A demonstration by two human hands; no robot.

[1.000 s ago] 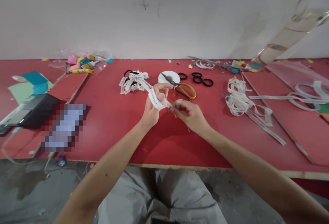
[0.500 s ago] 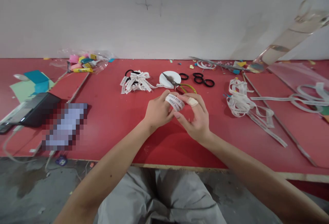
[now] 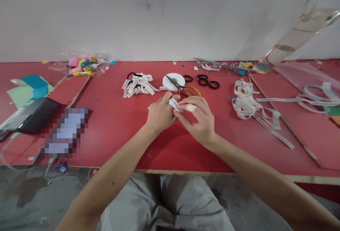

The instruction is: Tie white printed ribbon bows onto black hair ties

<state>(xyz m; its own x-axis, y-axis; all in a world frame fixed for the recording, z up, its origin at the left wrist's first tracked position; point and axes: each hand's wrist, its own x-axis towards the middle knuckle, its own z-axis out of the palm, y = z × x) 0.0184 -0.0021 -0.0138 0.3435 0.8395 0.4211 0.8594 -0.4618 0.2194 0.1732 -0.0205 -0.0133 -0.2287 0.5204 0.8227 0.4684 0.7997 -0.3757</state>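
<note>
A white ribbon printed with dark letters [image 3: 175, 105] is looped between my two hands over the red table. My left hand [image 3: 160, 115] is closed on it, with the ribbon passing over the fingers. On the other side, my right hand [image 3: 199, 119], a plaster round one finger, pinches the ribbon between thumb and fingertips. Just beyond the hands lie yellow-handled scissors [image 3: 191, 89], their blades resting on a white ribbon roll [image 3: 174, 82]. Behind my left hand sits a black ring bundled with printed ribbon bows [image 3: 140, 85].
Black rings [image 3: 203, 80] lie right of the roll. A tangle of printed ribbon [image 3: 245, 105] is farther right, near a tilted clear bottle [image 3: 287, 47]. On the left are a blurred phone [image 3: 66, 132], a black case [image 3: 39, 114] and a bag of colourful pieces [image 3: 86, 64].
The ribbon loop has drawn in closer around my left fingers, so less of its print shows. My right fingers have shifted slightly left along it. The view has moved a little.
</note>
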